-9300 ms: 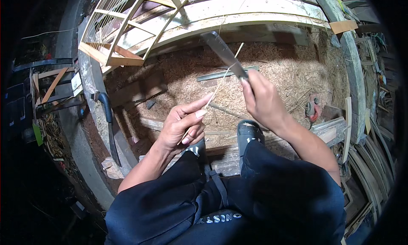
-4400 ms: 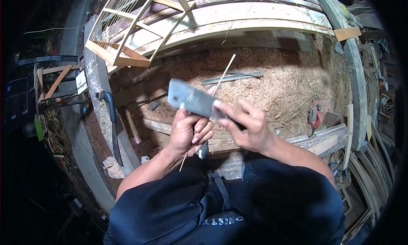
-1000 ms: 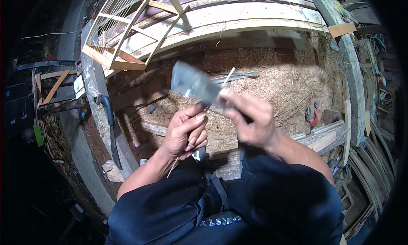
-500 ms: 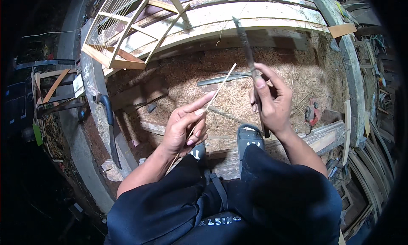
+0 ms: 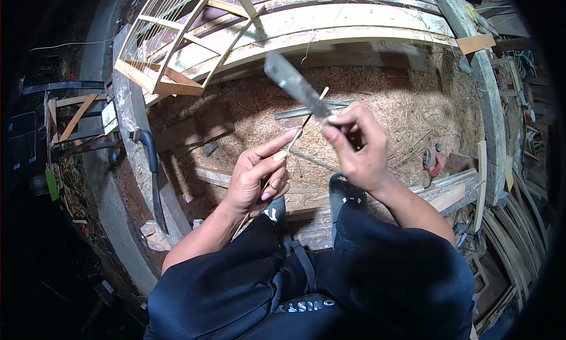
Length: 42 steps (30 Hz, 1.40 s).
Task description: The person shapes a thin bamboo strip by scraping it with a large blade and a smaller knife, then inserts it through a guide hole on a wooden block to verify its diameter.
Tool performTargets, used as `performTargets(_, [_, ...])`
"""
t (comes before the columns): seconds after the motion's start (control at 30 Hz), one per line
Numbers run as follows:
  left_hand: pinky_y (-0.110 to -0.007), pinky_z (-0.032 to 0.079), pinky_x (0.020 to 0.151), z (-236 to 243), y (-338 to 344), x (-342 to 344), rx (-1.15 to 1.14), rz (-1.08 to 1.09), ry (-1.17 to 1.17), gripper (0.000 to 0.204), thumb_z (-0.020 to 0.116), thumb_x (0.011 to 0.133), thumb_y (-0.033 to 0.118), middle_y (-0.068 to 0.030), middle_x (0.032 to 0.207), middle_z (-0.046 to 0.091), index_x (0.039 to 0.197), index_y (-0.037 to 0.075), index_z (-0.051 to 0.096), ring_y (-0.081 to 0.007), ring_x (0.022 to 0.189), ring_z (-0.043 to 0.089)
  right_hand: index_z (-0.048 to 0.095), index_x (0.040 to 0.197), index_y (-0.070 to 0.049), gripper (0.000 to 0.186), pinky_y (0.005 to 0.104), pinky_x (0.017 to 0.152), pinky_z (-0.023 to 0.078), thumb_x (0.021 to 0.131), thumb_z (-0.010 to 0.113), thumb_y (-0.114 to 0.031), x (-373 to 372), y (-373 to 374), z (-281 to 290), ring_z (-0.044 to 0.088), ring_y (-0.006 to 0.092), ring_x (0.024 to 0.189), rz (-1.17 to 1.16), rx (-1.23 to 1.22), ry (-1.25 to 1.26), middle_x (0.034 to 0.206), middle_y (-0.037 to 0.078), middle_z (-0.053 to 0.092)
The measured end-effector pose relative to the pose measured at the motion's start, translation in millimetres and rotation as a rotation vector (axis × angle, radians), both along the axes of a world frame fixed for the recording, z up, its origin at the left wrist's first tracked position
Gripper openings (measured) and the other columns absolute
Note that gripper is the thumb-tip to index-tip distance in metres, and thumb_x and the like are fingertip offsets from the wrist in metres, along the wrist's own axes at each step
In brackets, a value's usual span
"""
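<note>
My left hand (image 5: 250,181) is closed on a thin pale stick (image 5: 320,98), its upper end angled up to the right and its lower end running down past my wrist. My right hand (image 5: 359,151), just right of it, grips a flat, dark metal blade (image 5: 289,79) by its lower end. The blade tilts up to the left above my left hand and is slightly blurred; its lower part overlaps the stick in the view, and I cannot tell whether they touch.
A curved wooden frame with thin rods (image 5: 171,51) rests on white boards (image 5: 354,21) along the top. A black-handled blade (image 5: 151,154) lies on the left beam. A red tool (image 5: 433,160) lies in straw shavings (image 5: 389,127) at right. Curved strips (image 5: 510,248) are stacked at lower right.
My right hand has moved left since half a second ago, swinging the blade from near upright to tilted over toward the left. My left hand stays almost in place on the stick.
</note>
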State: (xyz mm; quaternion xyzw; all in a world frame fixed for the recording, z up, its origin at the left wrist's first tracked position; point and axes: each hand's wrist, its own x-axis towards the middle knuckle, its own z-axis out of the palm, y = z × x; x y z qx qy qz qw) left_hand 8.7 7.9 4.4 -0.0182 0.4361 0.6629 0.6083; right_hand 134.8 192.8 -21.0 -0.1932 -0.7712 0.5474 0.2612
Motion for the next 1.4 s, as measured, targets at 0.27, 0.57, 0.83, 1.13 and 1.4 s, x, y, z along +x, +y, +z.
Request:
performTargets(0.27, [-0.024,0.025,0.037,-3.3,-4.7,-1.8,-0.040,0.010,0.013,0.044,0.054,0.103,0.011,0.0024,0.054,0.045,0.145,0.001,0.049,-0.0056,0.036,0.034,0.061,0.088,0.003,0.021,0.0366,0.056,0.047,0.083,0.080,-0.005,-3.0,-11.9,-3.1,0.056,0.0225,0.065,0.170,0.178,0.162,0.081,0.013,0.054])
performTargets(0.57, [-0.024,0.029,0.042,3.9,-1.5,1.0,-0.018,0.056,-0.034,0.041,0.050,0.106,0.009,0.0008,0.056,0.047,0.146,0.000,0.051,-0.0063,0.039,0.034,0.060,0.086,0.003,0.020,0.0366,0.058,0.048,0.086,0.078,-0.004,-2.7,-6.2,2.3,0.059,0.0250,0.066,0.068,0.144,0.068,0.077,0.013,0.055])
performTargets(0.83, [-0.024,0.026,0.038,0.9,-0.7,3.5,0.003,0.051,0.001,0.044,0.054,0.103,0.011,0.0015,0.057,0.044,0.145,-0.002,0.049,-0.0052,0.037,0.033,0.059,0.085,0.003,0.019,0.0353,0.056,0.046,0.085,0.077,-0.004,-1.1,1.6,-0.9,0.058,0.0211,0.065,0.058,0.143,0.045,0.078,0.012,0.056])
performTargets(1.13, [-0.025,0.031,0.048,-4.0,-0.2,0.2,-0.009,0.079,-0.084,0.054,0.052,0.102,0.005,0.0004,0.068,0.046,0.153,-0.001,0.040,-0.0063,0.048,0.039,0.061,0.088,0.004,0.021,0.0375,0.059,0.050,0.086,0.079,-0.007,0.0,-12.3,-8.8,0.060,0.0230,0.066,0.132,0.111,0.100,0.081,0.014,0.057])
performTargets(1.4, [-0.023,0.030,0.046,-0.9,3.5,3.8,0.048,0.074,-0.109,0.066,0.056,0.102,0.011,0.0019,0.067,0.046,0.161,0.007,0.027,-0.0062,0.046,0.037,0.060,0.092,0.003,0.020,0.0327,0.057,0.043,0.084,0.077,-0.001,5.2,-19.3,-1.5,0.056,0.0199,0.067,0.270,0.108,0.117,0.079,0.011,0.058])
